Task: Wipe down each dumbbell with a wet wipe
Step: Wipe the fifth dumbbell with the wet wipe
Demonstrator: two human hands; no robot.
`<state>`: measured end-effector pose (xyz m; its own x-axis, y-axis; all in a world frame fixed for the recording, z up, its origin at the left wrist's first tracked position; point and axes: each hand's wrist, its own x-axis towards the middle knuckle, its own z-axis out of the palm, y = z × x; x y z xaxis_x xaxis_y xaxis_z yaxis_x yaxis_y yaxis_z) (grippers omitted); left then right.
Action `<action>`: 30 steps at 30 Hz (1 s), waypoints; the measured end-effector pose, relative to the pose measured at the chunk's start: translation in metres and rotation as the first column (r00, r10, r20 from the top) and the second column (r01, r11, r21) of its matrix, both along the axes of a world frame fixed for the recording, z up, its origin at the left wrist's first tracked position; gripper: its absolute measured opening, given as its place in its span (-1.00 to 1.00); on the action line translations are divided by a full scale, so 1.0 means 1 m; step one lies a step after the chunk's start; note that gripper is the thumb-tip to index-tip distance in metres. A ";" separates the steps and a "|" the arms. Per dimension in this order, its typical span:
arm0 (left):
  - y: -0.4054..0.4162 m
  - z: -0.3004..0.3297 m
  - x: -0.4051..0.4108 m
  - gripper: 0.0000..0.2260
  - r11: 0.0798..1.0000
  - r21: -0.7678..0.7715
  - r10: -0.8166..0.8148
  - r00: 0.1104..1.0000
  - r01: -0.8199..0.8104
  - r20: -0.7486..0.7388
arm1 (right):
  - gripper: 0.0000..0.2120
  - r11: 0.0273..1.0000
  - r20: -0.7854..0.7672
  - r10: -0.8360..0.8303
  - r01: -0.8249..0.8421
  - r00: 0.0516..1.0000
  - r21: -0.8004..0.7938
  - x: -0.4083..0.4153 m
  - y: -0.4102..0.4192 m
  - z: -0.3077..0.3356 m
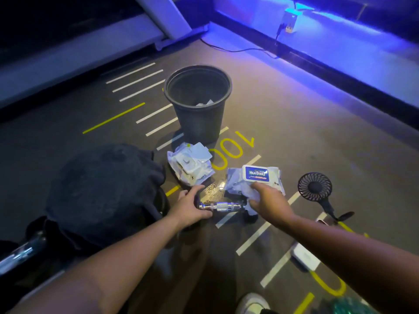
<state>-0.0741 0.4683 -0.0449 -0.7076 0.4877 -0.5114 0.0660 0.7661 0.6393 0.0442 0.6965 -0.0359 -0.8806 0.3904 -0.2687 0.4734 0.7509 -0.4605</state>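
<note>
Bracing the heavy, slick chrome dumbbell (221, 206) between them, the left hand (191, 208) grips one end while the right hand (268, 203) presses a soft wet wipe (250, 194) onto the other.

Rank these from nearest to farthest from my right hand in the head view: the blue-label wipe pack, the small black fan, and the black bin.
From the right hand:
1. Blue-label wipe pack, just beyond the fingers.
2. Small black fan, on the floor to the right.
3. Black bin, farther ahead and to the left.
</note>
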 end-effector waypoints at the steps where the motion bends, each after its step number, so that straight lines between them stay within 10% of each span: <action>1: -0.001 -0.005 0.001 -0.22 1.000 -0.011 0.003 1.000 -0.003 0.011 | -0.74 1.000 0.002 0.001 -0.001 1.000 -0.005 -0.001 0.000 -0.003; 15: 0.011 -0.025 -0.001 -0.34 0.992 -0.077 0.105 0.992 -0.100 0.062 | -0.36 0.992 0.155 0.022 -0.002 0.988 -0.124 -0.010 -0.011 -0.024; 30: 0.002 0.006 0.025 -0.38 0.988 0.005 0.156 0.988 -0.156 -0.011 | -0.50 0.988 0.015 -0.017 0.019 1.000 -0.156 0.017 -0.019 0.004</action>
<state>-0.0489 0.4704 -0.0390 -0.7809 0.3726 -0.5013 -0.0470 0.7653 0.6420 0.0612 0.6774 -0.0323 -0.8695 0.3586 -0.3397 0.4935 0.6617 -0.5645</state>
